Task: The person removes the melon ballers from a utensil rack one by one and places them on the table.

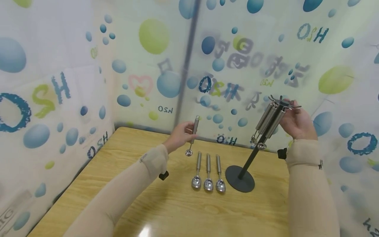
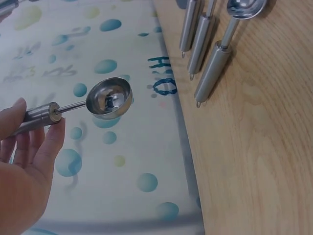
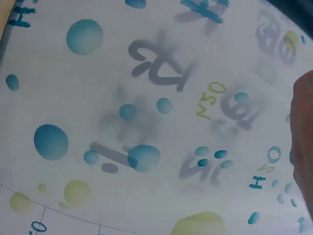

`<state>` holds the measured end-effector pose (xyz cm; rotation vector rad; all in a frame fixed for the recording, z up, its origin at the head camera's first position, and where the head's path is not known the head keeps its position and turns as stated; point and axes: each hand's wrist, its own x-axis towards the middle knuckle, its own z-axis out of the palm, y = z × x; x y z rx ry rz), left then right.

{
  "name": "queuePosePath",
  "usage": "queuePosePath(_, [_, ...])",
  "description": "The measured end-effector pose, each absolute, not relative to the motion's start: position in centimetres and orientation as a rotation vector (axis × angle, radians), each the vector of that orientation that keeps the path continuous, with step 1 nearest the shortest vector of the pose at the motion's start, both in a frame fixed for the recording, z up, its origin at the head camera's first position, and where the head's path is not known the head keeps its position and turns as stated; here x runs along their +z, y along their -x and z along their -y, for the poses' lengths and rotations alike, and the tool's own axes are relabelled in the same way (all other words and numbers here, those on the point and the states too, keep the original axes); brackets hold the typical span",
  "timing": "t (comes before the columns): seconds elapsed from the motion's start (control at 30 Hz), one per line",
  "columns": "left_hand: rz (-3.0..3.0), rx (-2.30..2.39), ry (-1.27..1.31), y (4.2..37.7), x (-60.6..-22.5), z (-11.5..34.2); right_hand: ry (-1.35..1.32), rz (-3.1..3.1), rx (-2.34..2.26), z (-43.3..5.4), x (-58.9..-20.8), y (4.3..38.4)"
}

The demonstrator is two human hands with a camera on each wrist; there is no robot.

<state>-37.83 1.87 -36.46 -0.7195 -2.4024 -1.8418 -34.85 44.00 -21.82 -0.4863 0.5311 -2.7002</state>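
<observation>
My left hand (image 1: 180,135) pinches the steel handle of a small round scoop (image 1: 189,152), its bowl hanging down above the table's back part. In the left wrist view, thumb and fingers hold that handle near its lower end, and the deep bowl (image 2: 110,98) points away from the palm. At the right, my right hand (image 1: 297,121) grips the hooked top of a black utensil stand (image 1: 257,148), its fingertips partly hidden behind the hooks. Several steel scoops (image 1: 274,124) hang from the hooks on the stand's left side. Only an edge of the right hand (image 3: 303,142) appears in the right wrist view.
Three larger steel scoops (image 1: 208,172) lie side by side on the wooden table (image 1: 165,204), bowls toward me. Right beside them sits the stand's round base (image 1: 232,179). A patterned curtain (image 1: 154,72) runs along the table's back and left edges.
</observation>
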Motion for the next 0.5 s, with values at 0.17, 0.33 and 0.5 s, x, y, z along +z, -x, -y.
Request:
queuePosePath(0.17, [2.402,-1.846,0.707,37.6,-37.0,-1.5,0.642,-0.762,-2.861,-42.7,-22.2,33.2])
queuePosePath(0.33, [2.427,-1.877,0.664,37.2,-37.4,-1.4,0.755,-0.898,-2.991,-41.7,-22.5,32.6])
queuePosePath(0.5, [2.434,-1.889,0.647,36.9,-37.9,-1.5,0.716,-0.979,-3.182,-40.5,-22.5,32.7])
